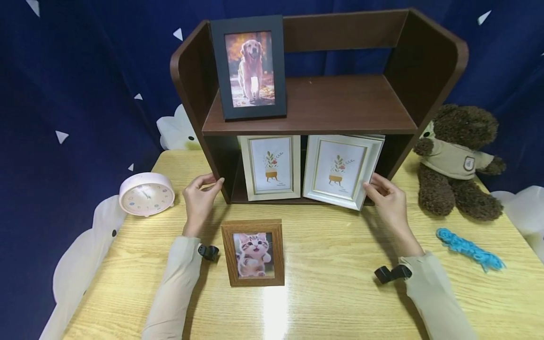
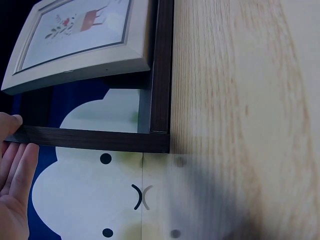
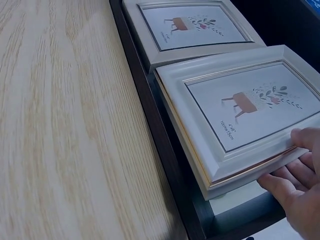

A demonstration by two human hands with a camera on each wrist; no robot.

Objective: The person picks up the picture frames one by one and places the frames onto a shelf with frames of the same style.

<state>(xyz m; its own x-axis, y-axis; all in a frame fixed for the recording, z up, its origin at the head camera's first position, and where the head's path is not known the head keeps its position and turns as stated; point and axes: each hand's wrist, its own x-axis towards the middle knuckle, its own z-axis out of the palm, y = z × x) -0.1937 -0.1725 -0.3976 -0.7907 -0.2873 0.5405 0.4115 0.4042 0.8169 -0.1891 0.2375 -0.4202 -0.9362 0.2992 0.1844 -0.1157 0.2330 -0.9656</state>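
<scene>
A pale wooden table [image 1: 331, 264] is carrying the whole set-up. On it a dark brown shelf unit [image 1: 340, 101] is standing upright and serving as the container. Progress, judged from the layout: frame placing is looking well along, with three frames sitting in the unit and one resting outside.

To the unit's right, a brown teddy bear [image 1: 454, 160] is sitting on the table.

Upper level: holding a black frame [image 1: 250, 68] with a dog picture, standing at the left end; seemingly done.

Lower compartment: holding two pale frames side by side, both showing a potted-plant print. The white frame [image 1: 340, 171], at right, is sitting askew, its lower right corner jutting past the front edge; its placing is looking unfinished. The cream frame [image 1: 273, 167], at left, is standing nearly square, apparently settled.

A wood-toned frame [image 1: 254, 255] with a kitten picture is resting on the table in front of the unit, outside any compartment; apparently unplaced.

The right hand [image 1: 388, 200] is pinching the white frame's right edge, thumb in front, fingers behind. The left hand [image 1: 200, 200] is gripping the unit's left side panel between thumb and fingers.

A pink clock [image 1: 146, 194] is standing at left; a blue cord bundle [image 1: 469, 250] is lying at right.
</scene>
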